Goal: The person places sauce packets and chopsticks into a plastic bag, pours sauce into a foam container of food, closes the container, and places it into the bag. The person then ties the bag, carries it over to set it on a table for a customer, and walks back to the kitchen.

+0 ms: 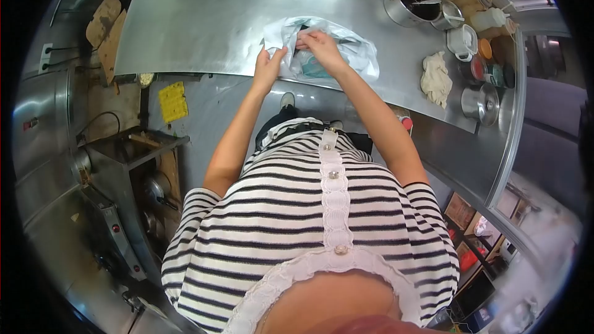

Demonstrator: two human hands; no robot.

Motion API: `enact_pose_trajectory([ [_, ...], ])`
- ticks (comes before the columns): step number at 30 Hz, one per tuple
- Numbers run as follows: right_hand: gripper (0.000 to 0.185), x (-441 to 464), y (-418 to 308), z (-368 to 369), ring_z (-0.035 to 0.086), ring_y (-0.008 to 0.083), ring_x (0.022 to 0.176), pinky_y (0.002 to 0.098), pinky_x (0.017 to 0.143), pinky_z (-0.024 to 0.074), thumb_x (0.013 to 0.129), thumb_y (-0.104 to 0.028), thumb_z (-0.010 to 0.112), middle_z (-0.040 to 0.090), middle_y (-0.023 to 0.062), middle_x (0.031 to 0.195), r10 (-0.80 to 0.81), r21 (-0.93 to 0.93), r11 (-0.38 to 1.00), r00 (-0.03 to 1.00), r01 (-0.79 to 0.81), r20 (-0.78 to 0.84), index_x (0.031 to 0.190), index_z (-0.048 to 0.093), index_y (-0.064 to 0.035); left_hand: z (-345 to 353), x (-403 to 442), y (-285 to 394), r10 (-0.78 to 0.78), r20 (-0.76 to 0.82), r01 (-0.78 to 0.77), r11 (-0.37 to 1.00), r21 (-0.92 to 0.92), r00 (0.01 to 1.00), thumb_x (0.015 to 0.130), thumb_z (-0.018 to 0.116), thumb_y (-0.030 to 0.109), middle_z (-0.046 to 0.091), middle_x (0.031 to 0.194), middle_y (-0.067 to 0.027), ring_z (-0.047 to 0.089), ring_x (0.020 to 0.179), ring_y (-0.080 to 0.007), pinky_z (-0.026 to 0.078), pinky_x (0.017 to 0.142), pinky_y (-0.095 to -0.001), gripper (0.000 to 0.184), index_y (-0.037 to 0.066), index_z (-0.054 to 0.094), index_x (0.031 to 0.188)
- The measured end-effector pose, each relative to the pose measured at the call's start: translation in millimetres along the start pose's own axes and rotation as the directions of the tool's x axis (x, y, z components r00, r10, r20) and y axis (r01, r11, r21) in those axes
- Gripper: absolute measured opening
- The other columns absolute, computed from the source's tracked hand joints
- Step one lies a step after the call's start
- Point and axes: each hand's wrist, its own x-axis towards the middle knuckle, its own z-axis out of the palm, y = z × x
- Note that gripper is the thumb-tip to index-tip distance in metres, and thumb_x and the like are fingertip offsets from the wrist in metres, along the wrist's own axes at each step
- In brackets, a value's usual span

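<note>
A white plastic bag lies at the front edge of the steel counter, its mouth spread and something pale green and clear showing inside. My left hand pinches the bag's left rim between thumb and fingers. Over the opening, my right hand has its fingers closed together on a fold of the same plastic. What lies deeper in the bag is hidden by the folds and my right hand.
On the steel counter, a pot of dark sauce, squeeze bottles, a crumpled cloth and a lidded steel pot stand to the right. Cutting boards lean at the left. A yellow mat is below.
</note>
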Motion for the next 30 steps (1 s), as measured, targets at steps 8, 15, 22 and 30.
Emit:
enact_pose_trajectory([
  [8, 0.042, -1, -2, -66, 0.058, 0.0247, 0.090, 0.0349, 0.074, 0.0460, 0.073, -0.022, 0.061, 0.061, 0.0117, 0.093, -0.111, -0.995, 0.051, 0.991, 0.082, 0.076, 0.113, 0.051, -0.0102, -9, 4, 2, -0.137, -0.145, 0.138, 0.990, -0.001, 0.980, 0.082, 0.055, 0.026, 0.057, 0.074, -0.0029, 0.050, 0.066, -0.0088, 0.039, 0.057, -0.0231, 0.026, 0.001, 0.056, 0.083],
  [15, 0.070, -50, -86, -66, 0.050, 0.0411, 0.099, 0.0622, 0.078, 0.0333, 0.056, -0.028, 0.075, 0.049, 0.0119, 0.112, -0.201, -0.941, -0.319, 0.979, -0.109, -0.045, 0.117, 0.042, -0.0170, 10, 25, 29, -0.012, -0.085, 0.003, 0.994, -0.108, 0.996, 0.082, 0.055, 0.028, 0.050, 0.058, 0.0030, 0.040, 0.050, -0.0041, 0.028, 0.043, -0.0225, 0.028, 0.005, 0.054, 0.065],
  [22, 0.068, -78, -101, -75, 0.053, 0.0384, 0.095, 0.0620, 0.077, 0.0350, 0.058, -0.032, 0.074, 0.050, 0.0130, 0.111, -0.110, -0.929, -0.360, 0.993, -0.086, -0.049, 0.114, 0.043, -0.0076, 36, 12, 43, -0.018, 0.107, 0.021, 0.999, -0.034, 0.994, 0.082, 0.054, 0.021, 0.057, 0.072, 0.0003, 0.050, 0.066, -0.0060, 0.038, 0.058, -0.0204, 0.018, 0.003, 0.057, 0.079],
  [30, 0.038, -49, -69, -80, 0.060, 0.0317, 0.077, 0.0376, 0.067, 0.0472, 0.074, -0.034, 0.057, 0.061, 0.0199, 0.077, 0.038, -0.999, 0.033, 0.999, -0.008, -0.006, 0.075, 0.061, 0.0038, 51, 7, 23, 0.164, 0.211, -0.187, 0.978, 0.090, 0.964, 0.077, 0.058, 0.016, 0.058, 0.095, -0.0100, 0.055, 0.087, -0.0165, 0.042, 0.074, -0.0277, 0.036, 0.000, 0.048, 0.107],
])
